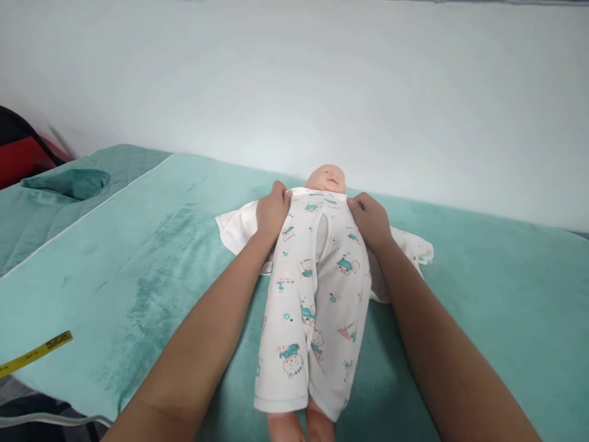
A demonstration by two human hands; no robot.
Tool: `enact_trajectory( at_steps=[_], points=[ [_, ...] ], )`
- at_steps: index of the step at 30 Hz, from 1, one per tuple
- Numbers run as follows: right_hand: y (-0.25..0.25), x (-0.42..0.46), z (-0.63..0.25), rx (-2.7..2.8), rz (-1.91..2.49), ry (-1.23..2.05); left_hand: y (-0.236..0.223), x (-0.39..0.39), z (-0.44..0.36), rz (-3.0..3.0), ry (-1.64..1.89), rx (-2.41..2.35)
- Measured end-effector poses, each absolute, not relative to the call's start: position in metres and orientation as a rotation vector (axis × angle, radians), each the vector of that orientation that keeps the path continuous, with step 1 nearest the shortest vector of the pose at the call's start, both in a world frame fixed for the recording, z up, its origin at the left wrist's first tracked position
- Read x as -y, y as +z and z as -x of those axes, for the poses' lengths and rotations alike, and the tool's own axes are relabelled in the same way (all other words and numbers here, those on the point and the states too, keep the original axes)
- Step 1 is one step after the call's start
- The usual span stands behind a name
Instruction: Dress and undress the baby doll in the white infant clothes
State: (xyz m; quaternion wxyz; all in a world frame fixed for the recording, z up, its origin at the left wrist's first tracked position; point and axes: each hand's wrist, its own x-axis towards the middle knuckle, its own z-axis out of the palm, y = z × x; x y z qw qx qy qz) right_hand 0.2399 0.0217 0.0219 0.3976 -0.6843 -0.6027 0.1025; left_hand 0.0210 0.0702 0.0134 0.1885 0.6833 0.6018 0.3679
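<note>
A baby doll (327, 177) lies on its back on a teal blanket (151, 264), head away from me, bare feet toward me. It wears a white romper (317, 294) printed with small teal cartoon figures, with a gap down the front of the chest. My left hand (272, 212) rests on the doll's left-side shoulder, fingers curled over the romper's fabric near the neck. My right hand (370, 220) grips the romper at the other shoulder in the same way. The romper's sleeves spread out flat to both sides under my hands.
A yellow measuring tape (35, 353) lies at the blanket's near left edge. A folded teal cloth (69, 182) sits on a second teal cover at far left, with a red and black object (18, 153) behind it. A white wall (322, 86) stands behind.
</note>
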Motion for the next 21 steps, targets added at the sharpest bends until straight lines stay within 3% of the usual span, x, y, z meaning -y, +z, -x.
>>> enact_trajectory(
  at_steps=[21],
  points=[
    [0.009, -0.011, -0.240, 1.552, 1.414, 0.307, 0.011, -0.057, -0.016, -2.063, 1.069, -1.552]
  ],
)
